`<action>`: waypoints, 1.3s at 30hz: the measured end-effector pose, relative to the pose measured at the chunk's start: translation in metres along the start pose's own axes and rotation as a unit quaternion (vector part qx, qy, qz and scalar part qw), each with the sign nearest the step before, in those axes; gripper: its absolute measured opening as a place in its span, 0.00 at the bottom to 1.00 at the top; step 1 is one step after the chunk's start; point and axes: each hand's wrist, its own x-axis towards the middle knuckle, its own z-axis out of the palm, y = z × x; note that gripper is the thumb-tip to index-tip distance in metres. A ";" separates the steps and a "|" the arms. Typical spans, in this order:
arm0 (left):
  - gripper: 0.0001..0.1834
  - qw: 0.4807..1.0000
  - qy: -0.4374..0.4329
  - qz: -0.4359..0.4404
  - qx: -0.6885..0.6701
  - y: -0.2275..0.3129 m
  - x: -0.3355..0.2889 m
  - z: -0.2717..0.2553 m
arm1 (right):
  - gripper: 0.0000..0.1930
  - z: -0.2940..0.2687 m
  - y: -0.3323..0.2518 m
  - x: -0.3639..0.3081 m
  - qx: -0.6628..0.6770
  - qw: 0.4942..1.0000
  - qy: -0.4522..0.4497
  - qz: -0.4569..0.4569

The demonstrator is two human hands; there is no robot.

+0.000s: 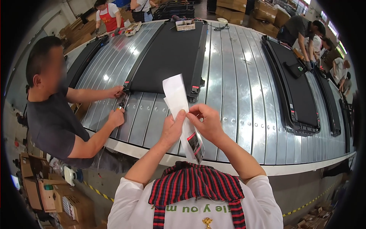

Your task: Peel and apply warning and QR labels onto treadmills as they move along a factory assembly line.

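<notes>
In front of my chest I hold a folded strip of white label sheets (174, 88), its upper end pointing away from me. My left hand (172, 128) is closed around its middle, the thumb pressing on top. Fingers of my right hand (209, 121) are pinched at the strip's right edge; whether they have a single label between them is hidden. Black-and-red printed labels (195, 147) show at the strip's lower end. Beyond my hands, a black framed panel (167, 57) lies on the metal-slatted table (244, 95), with red-marked labels on its near corners.
At my left, a co-worker (53, 103) works a yellow-handled tool (121, 108) at the panel's near left corner. More black panels (291, 84) lie to the right, with other people beyond. A small parts box (185, 25) rests on the panel's far end. Cardboard boxes (70, 200) stand lower left.
</notes>
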 end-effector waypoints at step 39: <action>0.11 0.966 -0.231 0.016 0.115 -0.028 0.087 -0.070 | 0.05 0.039 -0.004 0.043 -0.281 0.952 0.057 -0.109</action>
